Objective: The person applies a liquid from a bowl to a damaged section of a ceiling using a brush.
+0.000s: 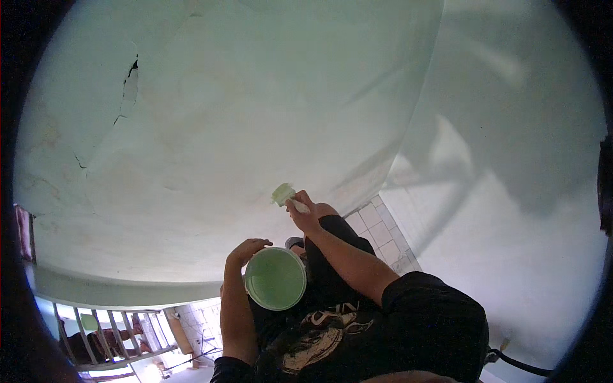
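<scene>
**Brush (285, 195) held in right hand (304, 212), bucket (274, 309) beside left hand (248, 250)**

The right grip is clamped on the brush's handle, its green bristles turned toward the cracked, pale wall (242, 127); whether they touch it cannot be told. The round bucket, green inside, is in front of the person's dark clothes (421, 325), right of the left forearm. The left hand lies at its far rim, its hold unclear.
</scene>
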A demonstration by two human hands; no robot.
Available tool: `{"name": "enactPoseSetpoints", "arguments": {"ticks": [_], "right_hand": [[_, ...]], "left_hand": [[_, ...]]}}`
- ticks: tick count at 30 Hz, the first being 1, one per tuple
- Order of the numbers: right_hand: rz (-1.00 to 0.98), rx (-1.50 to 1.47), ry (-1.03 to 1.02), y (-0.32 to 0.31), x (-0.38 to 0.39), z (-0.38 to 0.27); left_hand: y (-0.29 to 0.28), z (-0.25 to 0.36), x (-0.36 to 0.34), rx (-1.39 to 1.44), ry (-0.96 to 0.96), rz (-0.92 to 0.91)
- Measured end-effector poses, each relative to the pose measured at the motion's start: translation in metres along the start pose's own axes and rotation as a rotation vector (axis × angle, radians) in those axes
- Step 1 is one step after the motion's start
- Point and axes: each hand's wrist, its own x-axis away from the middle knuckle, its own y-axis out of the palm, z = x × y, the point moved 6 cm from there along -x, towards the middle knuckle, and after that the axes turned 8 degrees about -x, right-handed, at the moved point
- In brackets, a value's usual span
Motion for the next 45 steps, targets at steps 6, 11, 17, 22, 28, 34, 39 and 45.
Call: {"name": "enactPoseSetpoints", "arguments": {"ticks": [6,11,17,22,28,34,39,45], "right_hand": [[0.000,0.026,0.032,0.000,0.005,0.002],[0.034,0.077,-0.065,-0.009,0.004,0.006],[0.018,-0.003,0.028,-0.007,0.001,0.009],[0.103,-0.344,0.039,-0.014,-0.036,-0.030],[0.158,-0.328,-0.468,0.013,-0.147,-0.207],[0.101,-0.311,-0.580,0.068,-0.199,-0.248],[0.106,-0.231,-0.334,0.048,-0.181,-0.129],[0.220,-0.189,-0.158,0.044,-0.126,-0.092]], "left_hand": [[-0.004,0.001,0.011,0.052,-0.048,0.141],[-0.029,0.006,0.010,0.118,-0.138,0.290],[-0.117,0.050,0.035,-0.423,0.293,0.897],[-0.177,0.201,0.134,-0.943,0.739,1.464],[-0.231,0.367,0.223,-1.481,0.751,1.790],[-0.250,0.449,0.228,-1.802,0.278,1.703],[-0.258,0.459,0.198,-1.805,0.266,1.651],[-0.263,0.449,0.205,-1.706,0.211,1.598]]}}
